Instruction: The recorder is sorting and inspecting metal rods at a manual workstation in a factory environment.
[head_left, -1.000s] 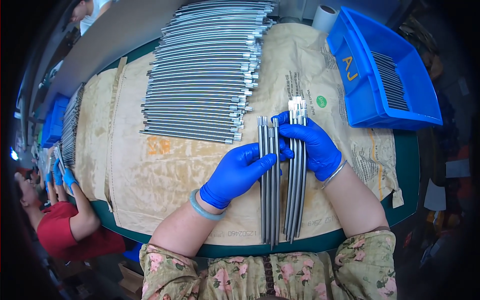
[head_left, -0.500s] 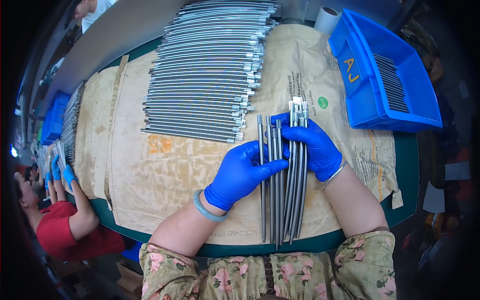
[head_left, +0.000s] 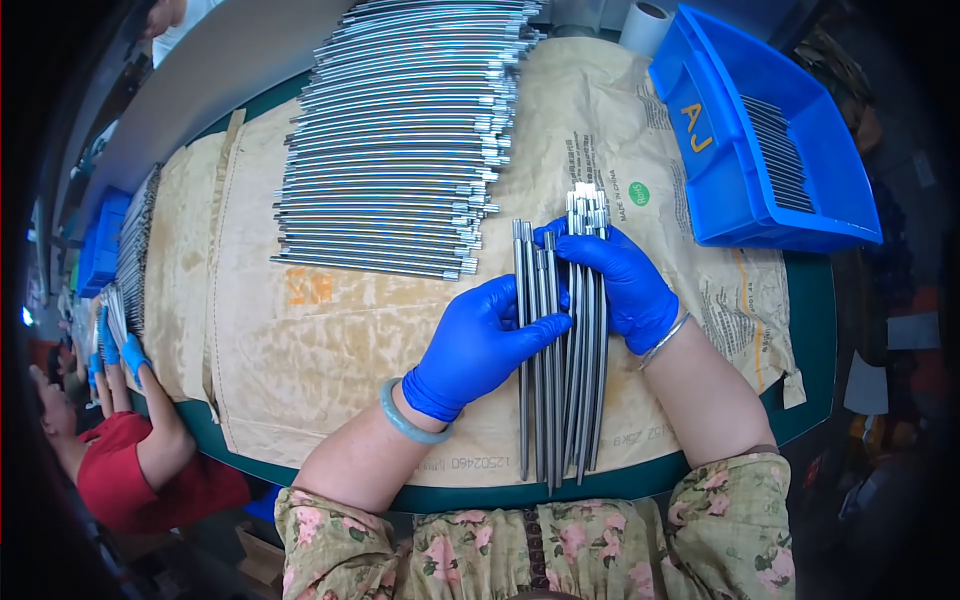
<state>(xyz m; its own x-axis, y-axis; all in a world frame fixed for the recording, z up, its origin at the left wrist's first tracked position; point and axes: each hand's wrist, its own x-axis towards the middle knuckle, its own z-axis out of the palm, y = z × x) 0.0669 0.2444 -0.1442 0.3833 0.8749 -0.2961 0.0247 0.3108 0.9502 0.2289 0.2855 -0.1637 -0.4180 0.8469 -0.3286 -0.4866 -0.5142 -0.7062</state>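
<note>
My left hand (head_left: 462,348), in a blue glove, is closed round a few thin metal rods (head_left: 537,410), its thumb lying across them. Beside it my gloved right hand (head_left: 632,292) grips a fuller bundle of the same rods (head_left: 586,400). Bright machined tips of that bundle stick up above my right fingers. Both groups point away from me, side by side and nearly touching, their lower ends reaching toward the table's front edge. Some of my fingers are hidden behind the rods. Farther off, a wide row of metal rods (head_left: 385,150) lies crosswise on brown paper.
Brown paper sheeting (head_left: 330,370) covers the green table (head_left: 810,350). At the far right a blue bin (head_left: 715,190) holds more rods. A white roll (head_left: 645,28) stands behind it. On the left, a co-worker in a red shirt (head_left: 130,465) handles rods.
The rods in my left hand have shifted, with another one now showing beside the leftmost. Both hands keep their hold. The whole view has moved slightly.
</note>
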